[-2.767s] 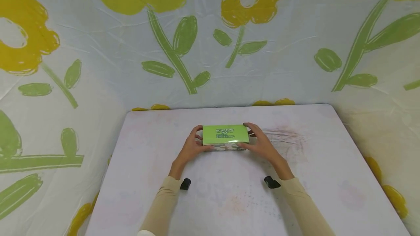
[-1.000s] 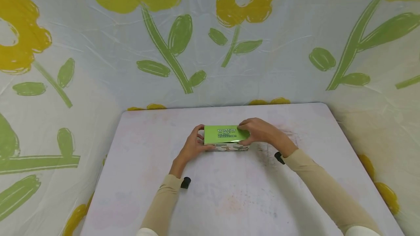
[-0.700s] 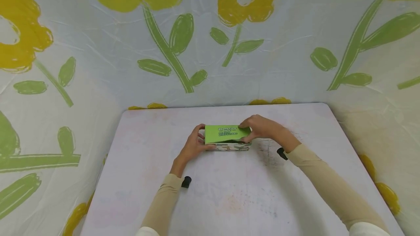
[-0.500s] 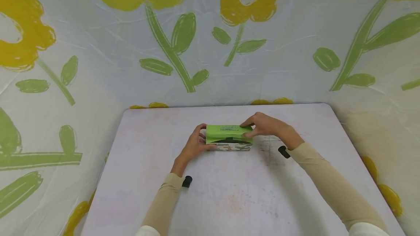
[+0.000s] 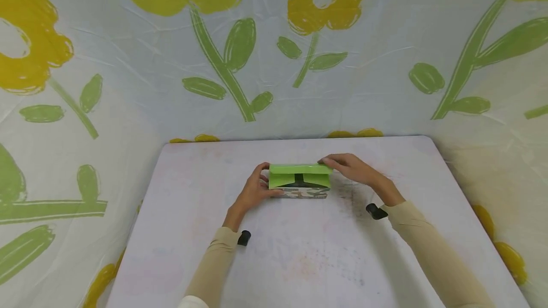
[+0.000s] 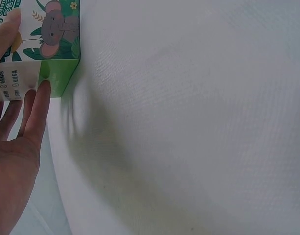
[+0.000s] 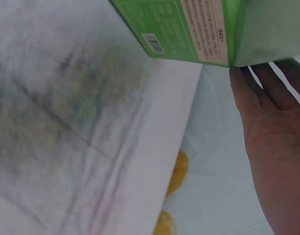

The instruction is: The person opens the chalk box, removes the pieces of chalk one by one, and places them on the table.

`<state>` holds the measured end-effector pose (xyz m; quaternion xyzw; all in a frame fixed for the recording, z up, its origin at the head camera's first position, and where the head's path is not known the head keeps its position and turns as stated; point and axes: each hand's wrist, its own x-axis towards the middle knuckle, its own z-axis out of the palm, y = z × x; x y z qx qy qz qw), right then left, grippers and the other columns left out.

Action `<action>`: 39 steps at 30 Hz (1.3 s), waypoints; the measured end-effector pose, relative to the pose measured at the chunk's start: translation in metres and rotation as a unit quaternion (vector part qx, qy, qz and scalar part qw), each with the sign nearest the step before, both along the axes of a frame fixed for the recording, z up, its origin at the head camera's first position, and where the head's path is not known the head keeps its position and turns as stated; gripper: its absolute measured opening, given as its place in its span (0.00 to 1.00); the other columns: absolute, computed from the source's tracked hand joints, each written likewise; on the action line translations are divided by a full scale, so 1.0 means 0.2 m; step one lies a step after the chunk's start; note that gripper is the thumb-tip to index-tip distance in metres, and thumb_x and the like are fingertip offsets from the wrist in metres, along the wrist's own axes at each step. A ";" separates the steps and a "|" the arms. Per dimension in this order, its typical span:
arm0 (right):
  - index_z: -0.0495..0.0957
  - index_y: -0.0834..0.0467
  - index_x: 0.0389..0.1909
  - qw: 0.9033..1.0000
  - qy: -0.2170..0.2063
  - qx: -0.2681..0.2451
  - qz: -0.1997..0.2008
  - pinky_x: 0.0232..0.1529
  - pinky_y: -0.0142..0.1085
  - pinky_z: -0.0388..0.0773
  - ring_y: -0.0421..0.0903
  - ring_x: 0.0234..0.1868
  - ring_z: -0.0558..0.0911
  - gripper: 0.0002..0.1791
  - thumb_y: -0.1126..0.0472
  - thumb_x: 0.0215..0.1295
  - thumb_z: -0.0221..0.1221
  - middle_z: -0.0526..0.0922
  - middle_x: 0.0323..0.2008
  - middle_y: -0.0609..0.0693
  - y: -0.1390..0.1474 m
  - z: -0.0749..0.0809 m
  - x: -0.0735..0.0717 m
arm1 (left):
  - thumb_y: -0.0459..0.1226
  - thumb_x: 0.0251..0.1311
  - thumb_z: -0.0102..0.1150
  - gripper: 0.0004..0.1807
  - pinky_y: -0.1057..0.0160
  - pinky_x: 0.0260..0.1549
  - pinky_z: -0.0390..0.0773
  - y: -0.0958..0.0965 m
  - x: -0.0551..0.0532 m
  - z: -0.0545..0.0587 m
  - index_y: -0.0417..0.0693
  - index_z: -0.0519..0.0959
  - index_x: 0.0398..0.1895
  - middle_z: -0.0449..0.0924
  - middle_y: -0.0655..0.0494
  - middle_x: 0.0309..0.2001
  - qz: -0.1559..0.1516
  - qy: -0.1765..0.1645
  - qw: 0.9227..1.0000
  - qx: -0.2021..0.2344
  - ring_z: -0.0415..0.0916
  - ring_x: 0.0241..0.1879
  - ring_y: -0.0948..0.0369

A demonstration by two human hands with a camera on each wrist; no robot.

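Observation:
A small cardboard box (image 5: 301, 193) with a patterned front stands on the table. Its bright green lid (image 5: 291, 169) is tilted up and back, with a dark gap and a black strip showing beneath the flap. My left hand (image 5: 251, 194) holds the box's left end, thumb along the front and fingers round the side. In the left wrist view, an elephant picture (image 6: 56, 29) shows on the box. My right hand (image 5: 355, 169) holds the lid's back right corner with thumb and fingers. Its fingers (image 7: 245, 90) lie along the box's edge in the right wrist view; the thumb is hidden there.
The pale table (image 5: 299, 260) has faint stains and dark smudges right of the box. Behind and beside it hangs a white cloth (image 5: 141, 61) printed with yellow flowers and green leaves. Each wrist carries a small black camera (image 5: 376, 211).
The right hand moved from the box's right end onto the lid and raised its front edge, folding it back. The left hand has kept its hold on the left end.

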<state>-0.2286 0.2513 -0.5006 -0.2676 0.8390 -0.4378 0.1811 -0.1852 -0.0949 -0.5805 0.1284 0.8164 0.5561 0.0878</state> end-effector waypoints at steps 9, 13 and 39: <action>0.77 0.70 0.61 0.993 0.019 -0.108 -0.031 0.60 0.28 0.75 0.59 0.62 0.77 0.16 0.68 0.80 0.51 0.80 0.59 0.66 0.03 -0.14 0.02 | 0.40 0.51 0.82 0.55 0.59 0.47 0.80 0.00 0.00 0.01 0.44 0.56 0.78 0.66 0.51 0.68 0.001 -0.005 1.000 -0.003 0.74 0.48 0.55; 0.78 0.69 0.58 0.989 0.020 -0.124 -0.082 0.55 0.26 0.77 0.47 0.58 0.81 0.14 0.68 0.76 0.57 0.81 0.56 0.64 0.03 -0.18 0.03 | 0.40 0.51 0.82 0.54 0.59 0.47 0.80 0.00 0.00 0.01 0.48 0.57 0.77 0.67 0.52 0.66 0.003 -0.007 1.000 -0.004 0.75 0.47 0.55; 0.76 0.69 0.59 0.941 -0.071 -0.113 -0.310 0.51 0.38 0.80 0.58 0.51 0.80 0.26 0.51 0.74 0.63 0.82 0.49 0.63 -0.16 -0.17 0.00 | 0.40 0.50 0.82 0.53 0.57 0.47 0.80 0.00 -0.01 -0.01 0.48 0.59 0.77 0.67 0.49 0.67 0.006 -0.001 1.000 -0.004 0.73 0.47 0.55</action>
